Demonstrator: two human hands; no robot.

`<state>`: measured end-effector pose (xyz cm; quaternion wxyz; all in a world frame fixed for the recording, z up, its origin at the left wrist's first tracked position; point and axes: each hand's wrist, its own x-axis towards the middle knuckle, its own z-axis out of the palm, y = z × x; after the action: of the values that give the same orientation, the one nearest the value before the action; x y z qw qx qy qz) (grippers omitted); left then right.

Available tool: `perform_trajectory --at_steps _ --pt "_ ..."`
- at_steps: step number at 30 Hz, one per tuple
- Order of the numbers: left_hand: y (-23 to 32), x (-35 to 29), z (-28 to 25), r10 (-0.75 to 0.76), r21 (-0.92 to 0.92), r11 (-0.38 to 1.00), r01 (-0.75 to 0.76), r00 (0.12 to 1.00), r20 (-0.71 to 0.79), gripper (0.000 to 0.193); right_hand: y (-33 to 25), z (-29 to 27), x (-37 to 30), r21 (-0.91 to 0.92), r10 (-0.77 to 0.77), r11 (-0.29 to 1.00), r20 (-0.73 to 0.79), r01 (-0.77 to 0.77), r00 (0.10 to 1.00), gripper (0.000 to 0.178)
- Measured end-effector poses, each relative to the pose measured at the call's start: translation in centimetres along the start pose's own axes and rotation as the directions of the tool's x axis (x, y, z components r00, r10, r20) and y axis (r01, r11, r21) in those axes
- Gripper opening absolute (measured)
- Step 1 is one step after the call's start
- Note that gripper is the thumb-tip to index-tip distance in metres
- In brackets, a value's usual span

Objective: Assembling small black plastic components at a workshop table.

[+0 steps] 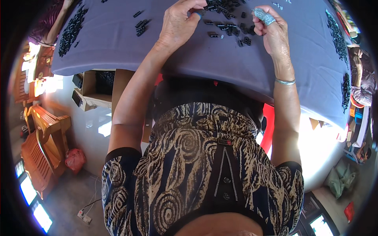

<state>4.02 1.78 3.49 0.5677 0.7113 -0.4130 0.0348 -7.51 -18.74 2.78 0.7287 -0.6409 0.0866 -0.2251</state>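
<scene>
My left hand [179, 23] is over the cloth at the left of a loose pile of small black oblong parts [224, 10]. Its fingers are drawn together at the upper edge, and a bit of blue shows at the thumb tip; what they hold is hidden. To the right of the pile, my right hand [273, 33] is closed, thumb and fingers pressed together above the cloth. A patterned blue-grey wrap [264, 17] covers one of its fingers. What this hand pinches is too small to make out. More black parts [245, 41] lie scattered between the hands.
A grey-purple cloth [118, 47] covers the table. Heaps of black parts lie at its left [71, 33] and right [345, 92] edges, where other people sit [362, 74]. Tiny pale pieces [277, 6] lie at the far side. Below left stands an open cardboard box [90, 84].
</scene>
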Motion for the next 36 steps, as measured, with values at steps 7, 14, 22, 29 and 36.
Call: perform_trajectory --at_steps 7,14,22,29,36 --pt "-3.4 0.1 -2.7 -0.022 0.355 0.935 0.014 1.0 0.02 0.026 -0.3 -0.3 -0.2 0.043 0.008 0.999 -0.018 -0.007 1.0 0.017" --pt "-5.2 -0.3 -3.0 -0.042 0.238 0.971 0.009 0.99 0.136 0.03 -0.1 -0.5 -0.2 0.011 0.014 1.0 -0.007 -0.014 1.0 0.017" --pt "-4.5 -0.9 -1.0 0.122 0.429 0.883 -0.19 0.976 0.182 0.025 0.1 -0.3 -0.2 -0.009 0.017 1.0 0.004 -0.017 1.0 0.017" --pt "-3.7 -1.1 -0.5 0.036 0.437 0.895 -0.084 0.993 0.117 0.023 0.6 -0.2 -0.1 -0.048 0.013 0.999 0.002 -0.013 1.0 0.016" --pt "-4.3 -1.1 -0.7 0.091 0.388 0.914 -0.12 0.991 0.095 0.023 0.7 0.0 -0.2 -0.116 -0.03 0.992 0.093 0.041 0.995 0.013"
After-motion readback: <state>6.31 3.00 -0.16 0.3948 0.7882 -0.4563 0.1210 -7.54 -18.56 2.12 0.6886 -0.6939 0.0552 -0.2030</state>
